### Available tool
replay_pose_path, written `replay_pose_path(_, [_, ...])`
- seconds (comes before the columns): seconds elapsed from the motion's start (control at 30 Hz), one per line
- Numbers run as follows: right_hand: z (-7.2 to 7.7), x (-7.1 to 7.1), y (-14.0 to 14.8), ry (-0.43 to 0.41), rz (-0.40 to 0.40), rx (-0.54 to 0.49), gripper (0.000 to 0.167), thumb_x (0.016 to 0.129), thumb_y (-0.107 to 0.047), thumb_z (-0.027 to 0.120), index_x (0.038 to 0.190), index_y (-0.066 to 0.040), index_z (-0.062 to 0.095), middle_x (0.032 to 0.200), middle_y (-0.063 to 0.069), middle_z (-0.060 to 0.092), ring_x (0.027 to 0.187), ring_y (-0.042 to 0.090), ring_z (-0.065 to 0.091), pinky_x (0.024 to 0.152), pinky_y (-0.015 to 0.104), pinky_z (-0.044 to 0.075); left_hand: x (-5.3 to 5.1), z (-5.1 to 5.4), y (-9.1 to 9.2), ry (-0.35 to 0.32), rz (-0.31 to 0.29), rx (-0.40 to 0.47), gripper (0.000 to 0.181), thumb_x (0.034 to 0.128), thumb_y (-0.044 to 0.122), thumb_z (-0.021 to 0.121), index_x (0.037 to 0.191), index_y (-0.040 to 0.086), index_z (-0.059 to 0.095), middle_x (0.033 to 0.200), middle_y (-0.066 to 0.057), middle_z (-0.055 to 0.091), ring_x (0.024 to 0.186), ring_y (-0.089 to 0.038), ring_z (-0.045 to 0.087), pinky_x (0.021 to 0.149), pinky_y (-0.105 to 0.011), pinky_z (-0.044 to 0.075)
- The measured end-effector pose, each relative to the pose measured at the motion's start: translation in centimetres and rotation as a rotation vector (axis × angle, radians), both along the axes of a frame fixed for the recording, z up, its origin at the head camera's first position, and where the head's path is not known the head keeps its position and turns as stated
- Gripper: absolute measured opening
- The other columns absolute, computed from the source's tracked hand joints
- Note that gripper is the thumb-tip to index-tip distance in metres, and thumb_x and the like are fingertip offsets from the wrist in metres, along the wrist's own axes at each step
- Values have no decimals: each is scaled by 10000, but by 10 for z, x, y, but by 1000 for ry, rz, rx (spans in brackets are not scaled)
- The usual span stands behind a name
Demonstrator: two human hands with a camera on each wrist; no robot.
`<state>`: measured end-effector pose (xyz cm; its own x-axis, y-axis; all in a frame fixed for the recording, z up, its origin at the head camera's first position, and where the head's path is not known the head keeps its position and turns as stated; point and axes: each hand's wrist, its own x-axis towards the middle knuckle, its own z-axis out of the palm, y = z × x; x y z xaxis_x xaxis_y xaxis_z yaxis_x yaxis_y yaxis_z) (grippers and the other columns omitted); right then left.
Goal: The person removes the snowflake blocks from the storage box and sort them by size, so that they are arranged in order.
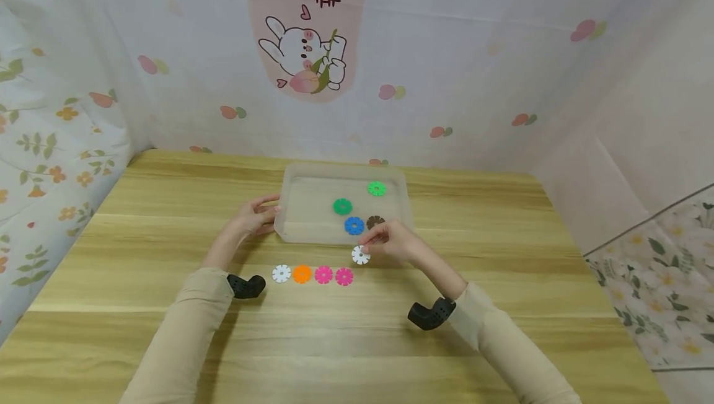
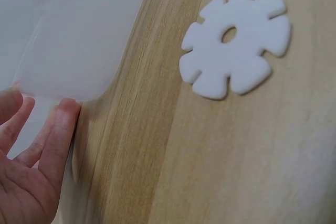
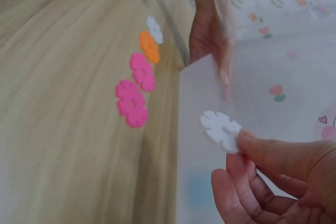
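My right hand [image 1: 395, 241] pinches a white notched plastic disc [image 3: 220, 131] by its edge, between thumb and fingers, near the front wall of a translucent plastic bin [image 1: 312, 173]. Fairly straight fingers of my left hand [image 2: 34, 166] touch the bin's left end. Inside the bin lie a light green disc [image 1: 377, 188], a dark green disc [image 1: 343, 206], a blue disc [image 1: 354, 225] and a brown disc [image 1: 375, 222], partly hidden by the right hand. A row before the bin holds a white disc [image 1: 281, 273], an orange disc [image 1: 302, 274] and two pink discs [image 1: 323, 274].
The bin stands toward the back of a wooden table [image 1: 334, 342]. Behind it hangs a printed cloth [image 1: 446, 69] with a rabbit drawing, and floral cloth [image 1: 50, 144] hangs on the left. Each wrist wears a black camera mount [image 1: 432, 314].
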<state>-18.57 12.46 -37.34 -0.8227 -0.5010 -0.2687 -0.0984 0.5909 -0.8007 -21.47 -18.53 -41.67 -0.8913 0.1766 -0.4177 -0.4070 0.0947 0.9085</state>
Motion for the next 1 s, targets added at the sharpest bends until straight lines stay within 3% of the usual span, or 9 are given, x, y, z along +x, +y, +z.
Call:
replay_pose_path(0.3, [-27, 9, 7, -106, -28, -16, 152, 802, -51, 675, 913, 53, 679, 848, 146, 697, 693, 69, 598, 631, 220, 511, 1, 0, -5, 7, 16, 6, 547, 963, 119, 434, 1458, 83, 205, 1456, -239, 272, 834, 7, 543, 735, -155, 511])
replay_pose_path(0.6, [-49, 12, 11, -106, -81, -51, 208, 768, -4, 690, 959, 68, 652, 850, 171, 668, 694, 90, 580, 625, 191, 482, 1, 0, -5, -4, 23, 1, 539, 964, 115, 429, 1457, 91, 212, 1457, -230, 282, 837, 1, 549, 736, -156, 510])
replay_pose_path(0.77, [-46, 13, 12, -95, -90, -63, 217, 769, 5, 682, 971, 74, 641, 863, 167, 654, 706, 97, 566, 636, 188, 483, 2, 0, -3, -15, 14, 4, 545, 963, 126, 435, 1459, 98, 210, 1456, -229, 284, 847, -10, 548, 723, -148, 505])
replay_pose_path(1.0, [-24, 6, 6, -42, -55, -34, 173, 824, -104, 664, 923, 38, 673, 815, 123, 686, 663, 118, 597, 606, 266, 523, 2, 2, 0, -6, -1, -4, 548, 965, 131, 433, 1461, 94, 203, 1455, -231, 286, 840, -9, 550, 728, -138, 503])
